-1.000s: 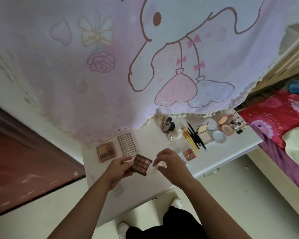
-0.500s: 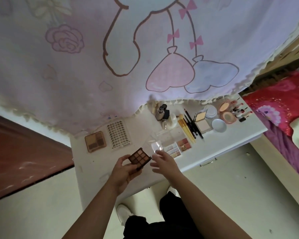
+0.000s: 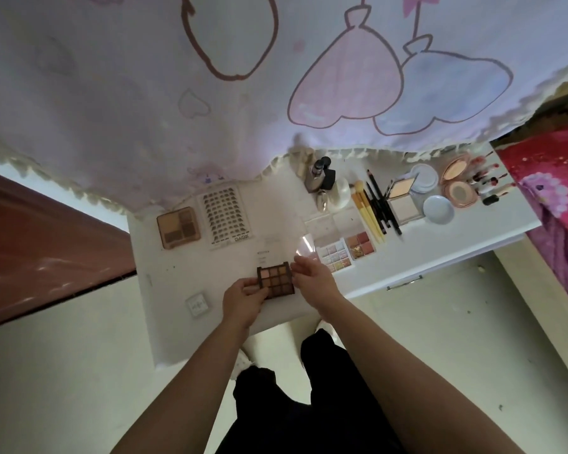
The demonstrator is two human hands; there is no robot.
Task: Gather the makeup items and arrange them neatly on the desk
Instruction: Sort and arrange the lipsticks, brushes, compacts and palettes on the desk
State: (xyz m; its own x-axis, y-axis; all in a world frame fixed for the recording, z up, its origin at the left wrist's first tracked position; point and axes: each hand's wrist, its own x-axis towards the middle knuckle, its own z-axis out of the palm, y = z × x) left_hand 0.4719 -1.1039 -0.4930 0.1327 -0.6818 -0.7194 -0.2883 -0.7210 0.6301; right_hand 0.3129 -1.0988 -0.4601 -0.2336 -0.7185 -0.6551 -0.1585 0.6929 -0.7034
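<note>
A dark eyeshadow palette (image 3: 275, 277) with brown and orange pans lies low over the white desk (image 3: 164, 257). My left hand (image 3: 243, 298) grips its near-left corner. My right hand (image 3: 312, 276) touches its right edge with fingers fairly straight. Its clear lid (image 3: 305, 245) stands up behind my right hand. On the desk lie a tan palette (image 3: 177, 227), a sheet of false lashes (image 3: 225, 215), two pastel and glitter palettes (image 3: 345, 252), yellow brushes (image 3: 368, 213), black pencils (image 3: 382, 204), a powder compact (image 3: 402, 199) and lipsticks (image 3: 487, 183).
A printed curtain (image 3: 276, 77) hangs over the desk's far edge. A bottle with a black cap (image 3: 318, 173), round pots (image 3: 438, 208) and a pink compact (image 3: 458, 191) stand at the back right. A bed with red bedding (image 3: 554, 178) is right. A wall socket (image 3: 196, 304) is near left.
The view has tipped down and closer to the desk. The dark palette has turned square to me and dropped nearer the desk, with its clear lid swung open behind it.
</note>
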